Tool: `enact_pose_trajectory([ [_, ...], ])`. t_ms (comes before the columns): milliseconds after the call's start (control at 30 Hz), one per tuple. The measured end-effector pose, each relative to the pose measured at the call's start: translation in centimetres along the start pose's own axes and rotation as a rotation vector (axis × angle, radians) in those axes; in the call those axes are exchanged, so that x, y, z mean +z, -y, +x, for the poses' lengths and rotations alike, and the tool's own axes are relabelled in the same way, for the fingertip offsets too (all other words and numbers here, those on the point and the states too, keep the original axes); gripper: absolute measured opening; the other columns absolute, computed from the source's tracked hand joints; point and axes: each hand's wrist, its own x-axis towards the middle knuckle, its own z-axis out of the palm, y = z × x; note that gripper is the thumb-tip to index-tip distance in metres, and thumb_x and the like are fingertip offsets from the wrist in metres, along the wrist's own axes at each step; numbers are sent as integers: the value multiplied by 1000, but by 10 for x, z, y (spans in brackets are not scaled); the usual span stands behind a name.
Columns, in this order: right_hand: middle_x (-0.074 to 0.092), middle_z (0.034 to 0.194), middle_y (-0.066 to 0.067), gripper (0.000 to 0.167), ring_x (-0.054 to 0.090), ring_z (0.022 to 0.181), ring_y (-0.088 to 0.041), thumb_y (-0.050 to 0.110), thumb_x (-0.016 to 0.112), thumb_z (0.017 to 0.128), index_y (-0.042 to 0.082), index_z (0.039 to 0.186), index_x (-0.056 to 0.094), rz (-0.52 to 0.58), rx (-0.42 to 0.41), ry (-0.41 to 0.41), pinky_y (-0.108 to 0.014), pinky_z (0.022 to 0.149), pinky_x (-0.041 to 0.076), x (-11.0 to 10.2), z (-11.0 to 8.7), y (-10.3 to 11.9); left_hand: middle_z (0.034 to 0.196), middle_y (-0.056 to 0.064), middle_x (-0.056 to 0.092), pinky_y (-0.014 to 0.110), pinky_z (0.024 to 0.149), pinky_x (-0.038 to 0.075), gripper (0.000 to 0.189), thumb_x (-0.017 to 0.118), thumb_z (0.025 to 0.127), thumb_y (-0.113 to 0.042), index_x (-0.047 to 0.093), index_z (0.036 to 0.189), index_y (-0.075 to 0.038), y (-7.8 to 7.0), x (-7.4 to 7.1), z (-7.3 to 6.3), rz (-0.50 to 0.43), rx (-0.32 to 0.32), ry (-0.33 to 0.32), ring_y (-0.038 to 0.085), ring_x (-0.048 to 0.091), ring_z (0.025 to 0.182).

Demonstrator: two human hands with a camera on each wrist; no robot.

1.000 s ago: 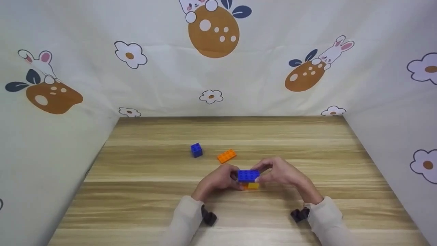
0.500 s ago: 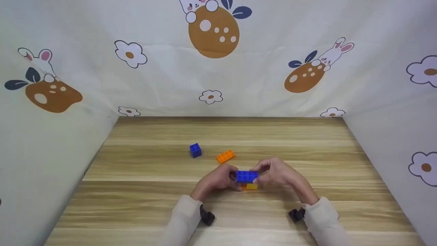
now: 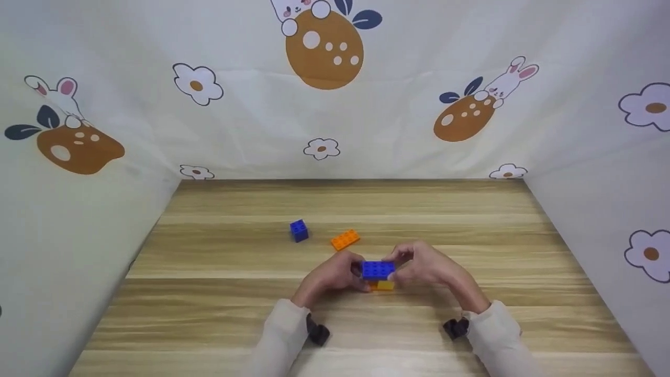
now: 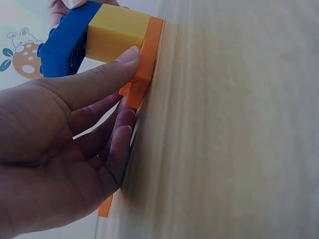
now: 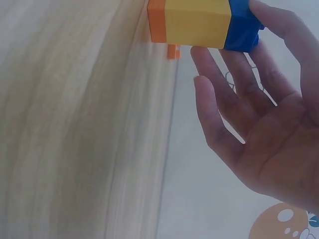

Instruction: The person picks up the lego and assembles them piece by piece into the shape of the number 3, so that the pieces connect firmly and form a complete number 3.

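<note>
A small stack stands on the table between the hands: a flat orange toy brick (image 4: 144, 64) at the bottom, a yellow brick (image 4: 118, 31) on it, and a blue eight-stud brick (image 3: 378, 270) on top. The blue one overhangs the yellow one toward the left. My left hand (image 3: 337, 270) grips the orange brick low down, with its thumb against the side near the yellow brick. My right hand (image 3: 426, 264) pinches the blue brick at its right end. In the right wrist view the lower fingers (image 5: 207, 99) are spread away from the stack.
Beyond the hands lie a loose flat orange brick (image 3: 345, 240) and a small blue four-stud brick (image 3: 299, 230). Patterned cloth (image 3: 251, 125) walls in the wooden table (image 3: 220, 209) at the back and both sides.
The view shifts very slightly. Both hands keep their hold on the stack, and the loose bricks stay where they were.
</note>
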Motion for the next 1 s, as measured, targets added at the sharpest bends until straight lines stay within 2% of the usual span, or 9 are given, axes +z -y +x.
enact_pose_trajectory([
  [300,72,105,-5,33,64,99,-22,19,85,79,15,109,73,-31,-42,29,-34,89,53,-3,0,-2,87,0,71,26,78,53,24,87,77,-13,74,95,-6,1,1,2,34,43,-25,10,56,76],
  [500,72,106,-5,31,65,101,-23,20,84,79,15,107,71,-41,-43,35,-36,89,54,-2,0,-3,89,-1,72,30,83,56,23,86,78,-12,75,98,-9,1,1,-1,7,25,-22,10,57,77],
  [633,72,105,-6,31,66,102,-26,20,85,79,16,106,71,-54,-46,37,-37,89,54,-1,0,-5,89,-1,71,27,80,55,22,85,80,-13,74,99,-9,2,-3,-3,10,35,-3,10,58,77],
  [833,70,104,-5,30,65,102,-25,18,82,80,17,107,69,-62,-56,51,-37,89,54,0,0,-6,100,1,73,30,81,56,24,80,86,-19,75,107,-11,5,-28,-12,0,4,-23,11,63,85],
  [900,70,105,-5,30,64,102,-24,18,81,80,17,108,68,-64,-50,54,-38,90,53,0,0,-5,105,4,74,32,81,58,26,78,88,-20,74,112,-9,6,-40,-17,-29,-12,-58,12,65,87],
  [1000,69,106,-4,31,64,102,-24,17,80,80,18,108,67,-63,-47,53,-39,91,52,0,0,-4,107,8,74,32,77,58,30,76,90,-19,72,116,-5,9,-58,-23,-82,-11,-146,16,66,88],
])
